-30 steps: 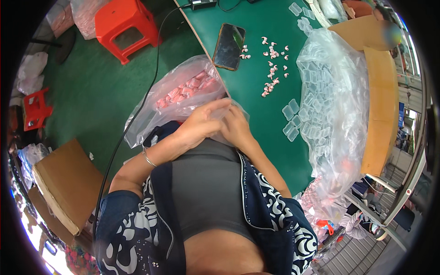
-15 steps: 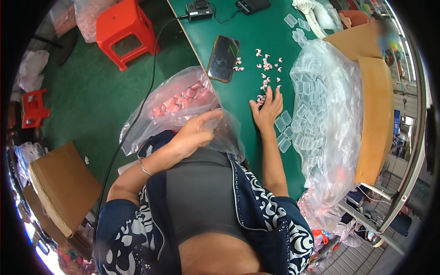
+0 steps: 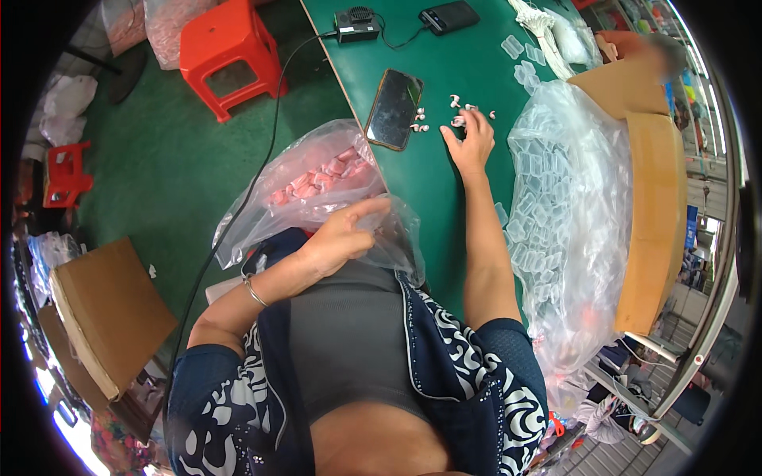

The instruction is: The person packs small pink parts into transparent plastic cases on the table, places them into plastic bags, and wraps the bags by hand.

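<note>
My left hand (image 3: 343, 238) is at the mouth of a clear plastic bag (image 3: 262, 208) at the table's left edge. Its index finger stretches along the film while the other fingers curl against it. Inside the bag lie pink packets or pieces (image 3: 321, 181), blurred by the film. Over the green table (image 3: 432, 214), my right hand (image 3: 474, 144) reaches forward, thumb apart from its bent fingers. The fingertips rest on small pink-and-white curved pieces (image 3: 458, 121), shaped like earbuds, and partly hide them. A few more such pieces (image 3: 421, 127) lie beside a dark phone (image 3: 394, 109).
On the right, a large clear bag (image 3: 583, 206) holds many small clear plastic cases (image 3: 533, 190); some loose cases (image 3: 524, 75) lie beyond. Cardboard (image 3: 647, 230) borders it. A black device (image 3: 357, 25) with cable and a black box (image 3: 450, 16) sit far back. A red stool (image 3: 230, 55) stands left.
My right hand has moved forward across the table. The pieces that were spread nearer to me no longer show there; fewer are visible, around the fingertips. My left hand has stayed at the bag.
</note>
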Action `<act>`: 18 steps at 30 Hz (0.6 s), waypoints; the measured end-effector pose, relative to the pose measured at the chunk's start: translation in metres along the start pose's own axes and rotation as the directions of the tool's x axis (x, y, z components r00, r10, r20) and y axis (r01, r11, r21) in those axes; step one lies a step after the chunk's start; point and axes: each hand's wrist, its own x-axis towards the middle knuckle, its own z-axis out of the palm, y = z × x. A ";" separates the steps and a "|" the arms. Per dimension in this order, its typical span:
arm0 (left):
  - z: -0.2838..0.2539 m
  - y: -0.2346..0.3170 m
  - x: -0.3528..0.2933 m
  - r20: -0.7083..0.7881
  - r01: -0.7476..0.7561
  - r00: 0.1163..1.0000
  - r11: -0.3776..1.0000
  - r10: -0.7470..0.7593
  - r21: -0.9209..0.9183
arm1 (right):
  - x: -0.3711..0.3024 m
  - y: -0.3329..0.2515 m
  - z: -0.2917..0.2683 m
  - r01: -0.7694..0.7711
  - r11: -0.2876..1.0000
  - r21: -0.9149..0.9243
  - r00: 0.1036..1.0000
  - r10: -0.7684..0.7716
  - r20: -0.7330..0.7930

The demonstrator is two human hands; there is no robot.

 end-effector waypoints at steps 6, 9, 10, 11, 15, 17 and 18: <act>-0.004 -0.001 0.001 0.039 0.003 0.999 1.000 -0.003 0.005 | 0.001 0.008 0.003 0.078 0.996 -0.045 0.996 -0.076 0.045; -0.006 0.000 0.000 0.043 0.007 0.999 1.000 -0.007 -0.007 | 0.008 0.016 0.002 0.128 0.991 -0.048 0.991 -0.126 0.044; -0.008 0.000 0.000 0.060 0.024 0.998 1.000 -0.025 0.004 | 0.010 0.019 0.003 0.121 0.992 -0.026 0.990 -0.119 0.077; -0.010 -0.001 0.001 0.078 0.042 0.996 0.999 -0.043 0.015 | 0.010 0.022 0.003 0.142 0.989 -0.029 0.989 -0.140 0.056; -0.010 0.000 0.001 0.080 0.052 0.995 0.998 -0.054 0.025 | 0.004 0.020 -0.004 0.121 0.992 0.028 0.989 -0.123 0.077; -0.008 0.003 0.000 0.053 0.015 0.998 1.000 -0.016 0.026 | -0.006 0.021 -0.007 -0.022 0.981 0.190 0.997 0.035 -0.063; -0.009 0.004 0.000 0.054 0.023 0.998 0.999 -0.024 0.024 | -0.009 0.017 -0.012 -0.029 0.982 0.188 0.998 0.041 -0.058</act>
